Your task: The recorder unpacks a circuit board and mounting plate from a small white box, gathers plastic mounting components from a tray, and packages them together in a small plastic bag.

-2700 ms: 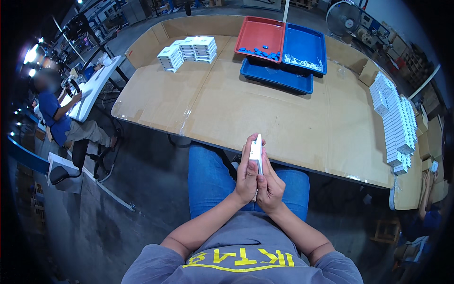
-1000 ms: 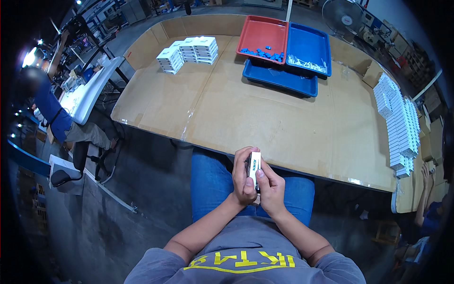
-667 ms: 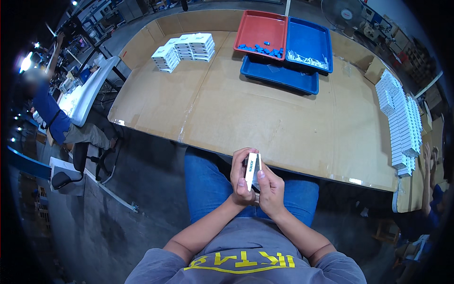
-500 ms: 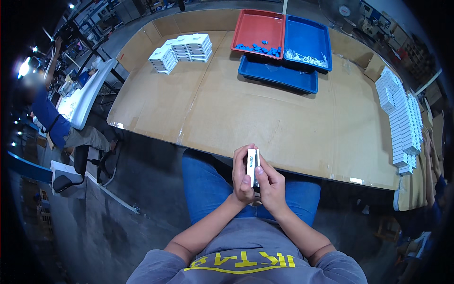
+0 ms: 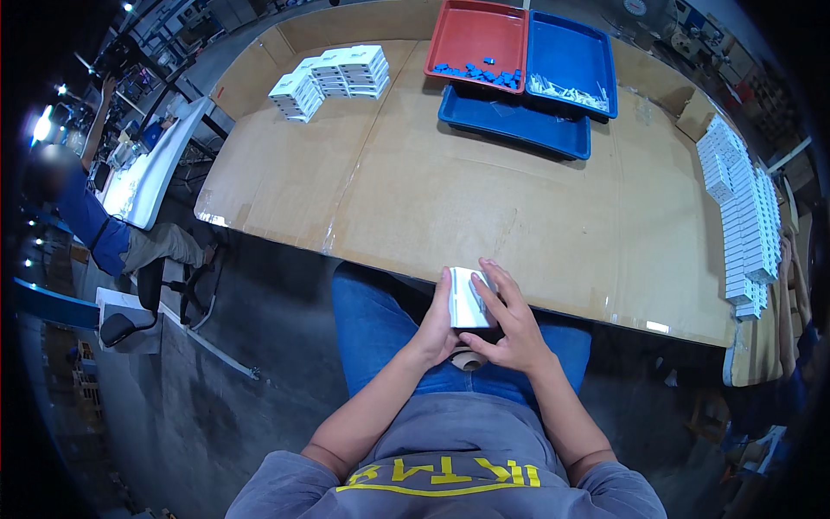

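Above my lap, close to the table's front edge, I hold a small flat white box [image 5: 467, 298]. My left hand [image 5: 435, 330] is closed on its left side, with the thumb along the edge. My right hand [image 5: 514, 333] lies over the right side, its index finger across the broad face and its thumb by the lower edge; the box sits between them. The underside and part of the right side are hidden. Just below the hands, a round tan thing with an open end [image 5: 469, 360] shows against my jeans; I cannot tell its kind.
Cardboard covers the table [image 5: 415, 199]. White boxes [image 5: 333, 76] stand stacked at far left, more white pieces [image 5: 742, 225] at right. At the back are a red tray [image 5: 478, 39] with blue pieces, a blue tray [image 5: 571, 56] with white pieces, and a lower blue tray [image 5: 519, 125]. A person [image 5: 104, 225] sits left.
The white box has turned from its narrow edge to its broad face. My right hand has shifted right, its fingers spreading over the box. The view has tilted slightly downward.
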Motion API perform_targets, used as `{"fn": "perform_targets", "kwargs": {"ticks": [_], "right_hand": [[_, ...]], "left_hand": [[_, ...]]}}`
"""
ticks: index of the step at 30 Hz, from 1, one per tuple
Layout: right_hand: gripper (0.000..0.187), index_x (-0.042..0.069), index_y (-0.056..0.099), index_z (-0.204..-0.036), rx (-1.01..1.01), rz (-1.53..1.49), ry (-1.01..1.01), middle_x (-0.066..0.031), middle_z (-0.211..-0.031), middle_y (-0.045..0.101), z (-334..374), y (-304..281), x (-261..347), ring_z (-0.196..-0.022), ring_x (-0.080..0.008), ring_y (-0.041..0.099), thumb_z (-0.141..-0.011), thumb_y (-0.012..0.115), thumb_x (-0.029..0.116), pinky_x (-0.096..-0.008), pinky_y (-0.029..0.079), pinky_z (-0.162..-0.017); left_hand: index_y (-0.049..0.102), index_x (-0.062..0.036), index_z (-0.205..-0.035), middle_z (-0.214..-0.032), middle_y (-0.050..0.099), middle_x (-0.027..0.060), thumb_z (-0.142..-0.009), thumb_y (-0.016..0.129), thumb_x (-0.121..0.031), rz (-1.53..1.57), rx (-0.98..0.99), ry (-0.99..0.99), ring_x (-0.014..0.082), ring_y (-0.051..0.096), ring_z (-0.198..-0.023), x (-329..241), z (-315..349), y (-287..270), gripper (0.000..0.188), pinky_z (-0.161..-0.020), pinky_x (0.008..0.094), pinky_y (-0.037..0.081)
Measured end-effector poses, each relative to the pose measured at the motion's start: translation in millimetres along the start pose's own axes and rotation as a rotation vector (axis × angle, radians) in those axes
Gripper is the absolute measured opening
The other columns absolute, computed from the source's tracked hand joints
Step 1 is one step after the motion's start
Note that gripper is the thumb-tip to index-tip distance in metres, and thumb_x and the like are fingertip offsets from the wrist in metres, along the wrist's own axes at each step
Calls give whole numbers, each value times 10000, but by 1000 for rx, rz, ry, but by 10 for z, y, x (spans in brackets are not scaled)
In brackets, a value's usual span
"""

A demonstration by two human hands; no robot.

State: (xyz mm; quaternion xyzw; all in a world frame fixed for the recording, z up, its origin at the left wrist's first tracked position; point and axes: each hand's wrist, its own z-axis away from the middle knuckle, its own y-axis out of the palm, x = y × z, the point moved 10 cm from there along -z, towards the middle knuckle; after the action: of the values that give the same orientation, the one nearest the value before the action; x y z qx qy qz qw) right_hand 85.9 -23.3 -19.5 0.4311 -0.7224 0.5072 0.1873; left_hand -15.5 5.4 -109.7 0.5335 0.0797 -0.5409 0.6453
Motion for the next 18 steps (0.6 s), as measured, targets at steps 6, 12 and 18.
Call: {"fn": "perform_targets", "kwargs": {"ticks": [6,12,18], "right_hand": [[853,42,640,-1425,-29,6,-86,-206,-1460,605,53,26,-101,-1347,-413,590,-730,891,469,-529,461,-1130],[824,-46,648,-1360,-162,25,-254,-260,-1418,627,29,-68,65,-1293,-439,634,-763,883,471,-514,519,-1060],[819,-68,654,-1341,-191,64,-291,-293,-1383,637,75,-12,134,-1261,-469,646,-788,850,503,-505,536,-1036]], "left_hand": [[480,-116,-1486,-1342,636,122,-1101,294,-664,59,33,-150,245,662,-1217,180,62,103,695,-996,406,582],[501,-102,-1458,-1275,661,109,-1096,306,-674,47,61,-122,225,691,-1145,108,110,208,705,-944,362,590],[512,-104,-1452,-1286,663,86,-1102,314,-655,29,123,-110,218,682,-1167,131,108,108,682,-931,365,601]]}}
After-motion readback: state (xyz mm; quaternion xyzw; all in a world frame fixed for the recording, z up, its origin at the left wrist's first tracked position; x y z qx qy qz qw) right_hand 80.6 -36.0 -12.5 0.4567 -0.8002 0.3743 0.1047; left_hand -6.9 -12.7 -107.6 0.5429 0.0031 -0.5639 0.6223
